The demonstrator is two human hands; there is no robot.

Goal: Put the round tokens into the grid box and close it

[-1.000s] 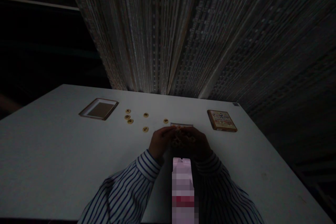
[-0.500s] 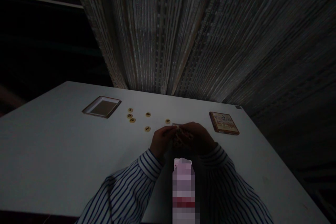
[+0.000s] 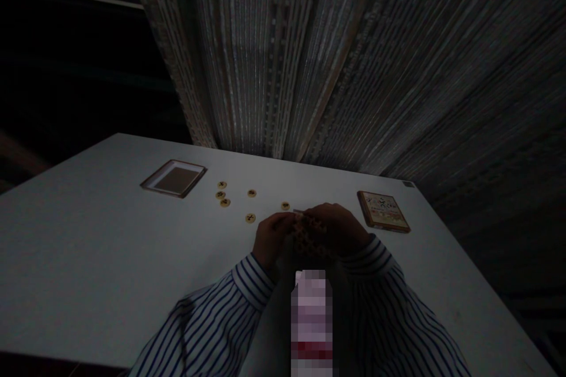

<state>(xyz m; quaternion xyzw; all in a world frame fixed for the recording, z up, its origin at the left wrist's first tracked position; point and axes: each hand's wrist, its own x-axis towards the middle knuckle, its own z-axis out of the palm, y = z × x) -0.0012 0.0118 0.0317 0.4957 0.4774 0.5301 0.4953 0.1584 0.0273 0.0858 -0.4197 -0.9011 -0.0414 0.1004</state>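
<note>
Both my hands meet over the middle of a white table point(image 3: 88, 259). My left hand point(image 3: 270, 238) and my right hand point(image 3: 338, 230) are closed on a small wooden lattice grid point(image 3: 306, 235), held between them just above the table. Several round wooden tokens marked with dark X shapes point(image 3: 250, 218) lie on the table just left of and behind my hands. The light is dim, so my fingertips are hard to make out.
An open shallow box tray point(image 3: 173, 178) lies at the back left. A square box lid with a printed picture point(image 3: 382, 210) lies at the back right. A curtain of hanging strands point(image 3: 318, 59) falls behind the table. A blurred-out patch point(image 3: 312, 324) sits between my sleeves.
My hands have turned the lattice grid a little, so more of it shows between them. My right hand has shifted slightly right. The tokens and boxes have stayed put.
</note>
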